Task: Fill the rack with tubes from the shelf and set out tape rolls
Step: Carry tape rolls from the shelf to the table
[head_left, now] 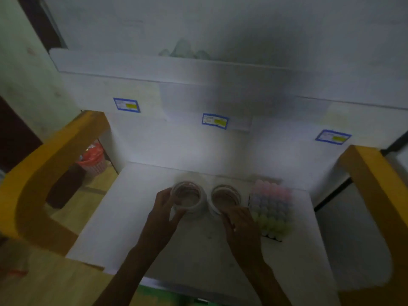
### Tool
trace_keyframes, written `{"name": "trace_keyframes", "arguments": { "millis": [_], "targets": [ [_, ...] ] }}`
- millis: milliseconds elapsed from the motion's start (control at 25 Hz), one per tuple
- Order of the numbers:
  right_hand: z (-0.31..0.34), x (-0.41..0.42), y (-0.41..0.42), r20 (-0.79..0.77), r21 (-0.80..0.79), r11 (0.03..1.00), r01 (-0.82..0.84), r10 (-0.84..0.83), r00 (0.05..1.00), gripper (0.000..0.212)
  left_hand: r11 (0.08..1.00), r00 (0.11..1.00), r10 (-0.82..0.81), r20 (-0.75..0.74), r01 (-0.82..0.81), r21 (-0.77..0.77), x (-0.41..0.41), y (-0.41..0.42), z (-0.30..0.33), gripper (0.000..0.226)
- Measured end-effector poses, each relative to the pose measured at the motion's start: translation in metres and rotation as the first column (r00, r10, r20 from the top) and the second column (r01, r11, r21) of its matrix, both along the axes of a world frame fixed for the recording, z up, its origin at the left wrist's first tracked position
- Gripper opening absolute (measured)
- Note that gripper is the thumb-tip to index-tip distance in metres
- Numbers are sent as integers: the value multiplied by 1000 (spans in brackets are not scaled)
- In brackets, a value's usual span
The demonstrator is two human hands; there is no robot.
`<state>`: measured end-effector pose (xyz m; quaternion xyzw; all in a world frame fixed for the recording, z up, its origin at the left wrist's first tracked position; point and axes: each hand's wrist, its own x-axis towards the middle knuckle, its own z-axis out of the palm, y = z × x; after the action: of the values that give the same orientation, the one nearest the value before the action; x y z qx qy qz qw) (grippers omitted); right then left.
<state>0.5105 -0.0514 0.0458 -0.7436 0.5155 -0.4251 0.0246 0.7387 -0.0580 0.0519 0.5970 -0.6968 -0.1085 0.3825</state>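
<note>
Left hand (164,208) fingers curl round left tape roll (189,198); right hand (239,221) grips right tape roll (225,198); rack (270,209) beside.

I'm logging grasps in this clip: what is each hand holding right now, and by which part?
The left hand grips the left tape roll by its outer near-left rim. The right hand rests on the right tape roll's near edge; a closed grip cannot be told.
</note>
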Motion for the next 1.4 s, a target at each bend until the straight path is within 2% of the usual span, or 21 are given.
{"name": "trace_keyframes", "arguments": {
  "millis": [160, 440, 720, 880, 960, 1080, 1160, 1240, 1400],
  "targets": [
    [-8, 12, 0, -24, 42, 996, 80, -79, 997, 15, 994, 994, -112, -6, 112, 9, 12, -10, -6, 49],
    [-13, 20, 1, -90, 67, 987, 146, -140, 986, 21, 981, 981, -192, -17, 192, -11, 16, -14, -8, 52],
    [-10, 19, 4, -107, 86, 992, 96, -86, 990, 28, 991, 981, -117, 155, 105, 80, 21, -18, -13, 60],
    [-3, 14, 10, -109, 126, 988, 90, -76, 991, 33, 984, 962, -155, 225, 130, 124, 26, -20, -4, 65],
    [2, 8, 20, -90, 124, 985, 117, -106, 990, 32, 980, 960, -183, 210, 160, 121, 24, -16, 9, 71],
    [13, -7, 41, -82, 146, 969, 200, -189, 978, 32, 964, 958, -265, 110, 265, 17, 8, -11, 31, 60],
    [22, -24, 61, -77, 185, 948, 260, -250, 965, 37, 914, 905, -395, 156, 404, -27, -15, -7, 37, 52],
    [27, -46, 84, -102, 220, 926, 306, -290, 952, 38, 858, 848, -504, 161, 513, -13, -43, 3, 38, 56],
    [35, -99, 138, -84, 266, 890, 370, -361, 929, 45, 776, 767, -618, 173, 630, -23, -110, 38, 52, 50]
  ]
}}
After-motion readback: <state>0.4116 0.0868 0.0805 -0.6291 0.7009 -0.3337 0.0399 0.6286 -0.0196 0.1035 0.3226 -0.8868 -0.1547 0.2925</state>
